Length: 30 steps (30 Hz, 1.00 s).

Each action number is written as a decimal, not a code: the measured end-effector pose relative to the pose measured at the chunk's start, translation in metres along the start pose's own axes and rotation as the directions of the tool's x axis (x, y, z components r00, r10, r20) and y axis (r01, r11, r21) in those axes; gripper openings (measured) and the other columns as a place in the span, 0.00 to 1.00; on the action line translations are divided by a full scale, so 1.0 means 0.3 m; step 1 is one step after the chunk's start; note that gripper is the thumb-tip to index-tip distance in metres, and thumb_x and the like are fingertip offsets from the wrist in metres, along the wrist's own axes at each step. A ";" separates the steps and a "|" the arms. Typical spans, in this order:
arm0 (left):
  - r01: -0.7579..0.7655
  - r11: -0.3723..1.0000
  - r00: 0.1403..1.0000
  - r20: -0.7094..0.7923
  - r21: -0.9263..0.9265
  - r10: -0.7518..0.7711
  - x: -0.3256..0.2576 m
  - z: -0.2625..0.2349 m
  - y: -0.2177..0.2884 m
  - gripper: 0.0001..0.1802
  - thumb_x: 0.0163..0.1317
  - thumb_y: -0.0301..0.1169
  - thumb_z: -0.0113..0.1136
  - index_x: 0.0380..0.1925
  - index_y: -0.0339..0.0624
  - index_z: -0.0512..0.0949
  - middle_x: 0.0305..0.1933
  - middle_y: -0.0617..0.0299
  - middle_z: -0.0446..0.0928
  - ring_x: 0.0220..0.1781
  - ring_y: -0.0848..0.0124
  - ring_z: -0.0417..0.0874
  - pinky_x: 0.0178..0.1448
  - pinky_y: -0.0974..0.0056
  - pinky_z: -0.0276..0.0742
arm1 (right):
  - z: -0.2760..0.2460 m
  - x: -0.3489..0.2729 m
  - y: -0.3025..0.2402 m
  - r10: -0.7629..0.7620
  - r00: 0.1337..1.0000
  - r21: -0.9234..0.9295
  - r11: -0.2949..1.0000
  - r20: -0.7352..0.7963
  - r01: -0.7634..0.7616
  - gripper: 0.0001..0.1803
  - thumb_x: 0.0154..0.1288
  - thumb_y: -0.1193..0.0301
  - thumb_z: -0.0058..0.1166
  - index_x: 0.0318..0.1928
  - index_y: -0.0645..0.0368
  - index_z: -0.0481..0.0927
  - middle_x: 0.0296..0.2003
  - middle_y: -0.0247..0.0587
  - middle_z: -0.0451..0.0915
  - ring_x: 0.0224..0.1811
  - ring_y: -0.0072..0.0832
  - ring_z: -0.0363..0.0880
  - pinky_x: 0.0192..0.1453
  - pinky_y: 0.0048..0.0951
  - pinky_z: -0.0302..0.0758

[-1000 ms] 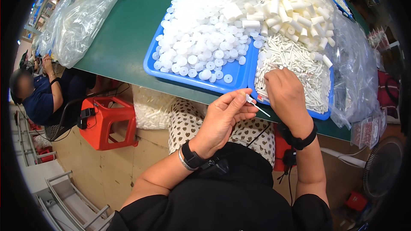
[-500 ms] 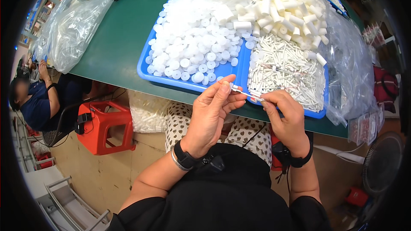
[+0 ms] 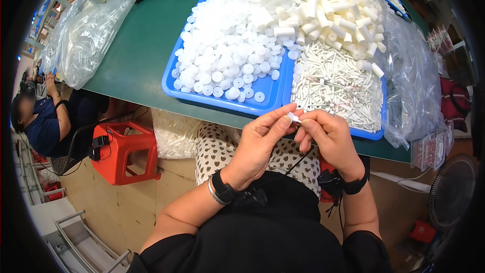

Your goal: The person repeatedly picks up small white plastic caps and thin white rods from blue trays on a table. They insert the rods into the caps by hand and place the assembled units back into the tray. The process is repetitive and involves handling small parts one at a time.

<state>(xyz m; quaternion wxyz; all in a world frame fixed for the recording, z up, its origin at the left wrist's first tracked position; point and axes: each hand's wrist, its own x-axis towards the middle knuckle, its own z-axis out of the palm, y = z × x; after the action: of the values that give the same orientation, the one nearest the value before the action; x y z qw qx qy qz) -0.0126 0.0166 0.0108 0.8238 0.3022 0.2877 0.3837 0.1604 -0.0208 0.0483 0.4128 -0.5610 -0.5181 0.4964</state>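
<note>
My left hand [image 3: 263, 144] and my right hand [image 3: 331, 136] meet just over the front edge of the blue tray [image 3: 270, 102]. Thumb and fingers of both are closed in a pinch on one small white stick-like part [image 3: 295, 118]. Most of that part is hidden by the fingertips, so its full shape cannot be made out. Translucent white discs [image 3: 222, 53] with small centre holes are heaped in the tray's left compartment. Thin white sticks [image 3: 336, 81], a few with reddish bits among them, fill the right compartment beyond my right hand.
Off-white foam-like cylinders [image 3: 348, 17] spill from a clear bag behind the sticks. Crumpled clear plastic [image 3: 411, 81] lies right of the tray, more plastic bags [image 3: 86, 35] at the far left. A red stool [image 3: 124, 151] and another person [image 3: 48, 116] are left, a fan [image 3: 451, 191] right.
My hands have drawn together, the left moving right and slightly nearer to me. The thin white length visible between them is now mostly covered by fingers.
</note>
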 end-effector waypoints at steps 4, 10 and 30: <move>0.047 0.998 0.999 0.013 -0.040 -0.046 0.005 -0.015 -0.006 0.21 0.75 0.35 0.52 0.61 0.32 0.71 0.60 0.50 0.77 0.57 0.68 0.80 0.63 0.62 0.77 | 0.004 0.008 0.004 0.129 0.990 0.165 0.977 0.057 -0.137 0.10 0.73 0.73 0.52 0.48 0.67 0.77 0.27 0.39 0.82 0.23 0.21 0.80 0.27 0.24 0.76; 0.056 0.997 0.998 -0.013 -0.059 -0.057 0.007 -0.015 -0.023 0.20 0.75 0.35 0.53 0.59 0.32 0.72 0.60 0.51 0.77 0.59 0.68 0.80 0.63 0.60 0.77 | 0.033 0.000 0.038 -0.333 0.943 -0.505 0.813 0.007 0.291 0.07 0.67 0.75 0.58 0.43 0.65 0.78 0.24 0.47 0.80 0.22 0.36 0.81 0.25 0.32 0.75; 0.071 0.994 0.997 -0.019 -0.080 -0.072 0.009 -0.010 0.034 0.20 0.75 0.39 0.52 0.57 0.34 0.72 0.48 0.53 0.81 0.49 0.66 0.85 0.52 0.65 0.84 | -0.627 0.159 0.057 -0.422 0.843 -0.940 0.210 -0.335 -0.268 0.17 0.64 0.73 0.57 0.53 0.65 0.77 0.43 0.56 0.81 0.46 0.53 0.79 0.48 0.43 0.76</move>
<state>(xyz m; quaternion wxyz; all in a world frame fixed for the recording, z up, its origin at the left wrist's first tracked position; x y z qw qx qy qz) -0.0178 0.0247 0.0155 0.8451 0.2547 0.2919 0.3684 0.3472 0.0339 0.0567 0.1179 -0.7761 -0.6036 -0.1398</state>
